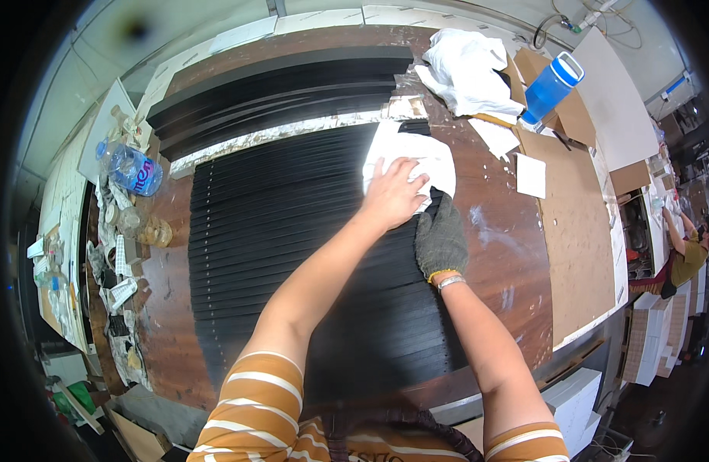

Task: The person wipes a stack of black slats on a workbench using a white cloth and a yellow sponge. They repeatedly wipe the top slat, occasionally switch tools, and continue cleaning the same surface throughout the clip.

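Long black strips (293, 231) lie side by side in a wide sheet on the brown table. Over their far right corner is a crumpled white cloth (431, 158). My bare left hand (393, 192) rests on this cloth, fingers spread and slightly bent, pressing it against the strips. Just to the right, my right hand (442, 240) wears a grey knitted glove with a yellow cuff. It touches the right edge of the strips beside the cloth's near edge. The glove's fingers point away from me, and how far they are bent is hidden.
Beyond the sheet lies a stack of black strips (285, 81). A white cloth bundle (466, 69) and a blue bottle (551, 88) stand at the far right, near a brown board (574, 246). Clear plastic bottle (131, 169) and jar (150, 229) line the left. A person (687, 250) works at far right.
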Tool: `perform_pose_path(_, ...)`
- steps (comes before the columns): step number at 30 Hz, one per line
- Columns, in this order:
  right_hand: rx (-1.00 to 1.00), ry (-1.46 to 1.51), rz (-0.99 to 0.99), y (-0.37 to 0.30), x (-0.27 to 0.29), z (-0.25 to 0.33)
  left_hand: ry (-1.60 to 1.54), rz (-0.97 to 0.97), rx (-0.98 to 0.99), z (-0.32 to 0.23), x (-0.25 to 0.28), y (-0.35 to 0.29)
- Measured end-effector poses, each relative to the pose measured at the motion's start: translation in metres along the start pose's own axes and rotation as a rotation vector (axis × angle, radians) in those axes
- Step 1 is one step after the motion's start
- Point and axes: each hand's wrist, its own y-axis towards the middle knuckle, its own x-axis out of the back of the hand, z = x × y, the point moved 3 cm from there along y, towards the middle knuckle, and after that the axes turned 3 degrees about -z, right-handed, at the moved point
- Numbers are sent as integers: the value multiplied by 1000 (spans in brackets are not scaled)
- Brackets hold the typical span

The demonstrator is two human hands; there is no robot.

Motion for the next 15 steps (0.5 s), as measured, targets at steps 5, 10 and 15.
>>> perform_pose_path(5, 20, 25, -26, 0, 1, -1, 219, -67, 356, 113, 63, -93)
perform_pose_path(10, 27, 7, -58, 0, -3, -4, 422, -177, 762, 201, 148, -156)
perform_pose_path(15, 21, -31, -79, -1, -3, -1, 79, 8, 306, 80, 17, -51)
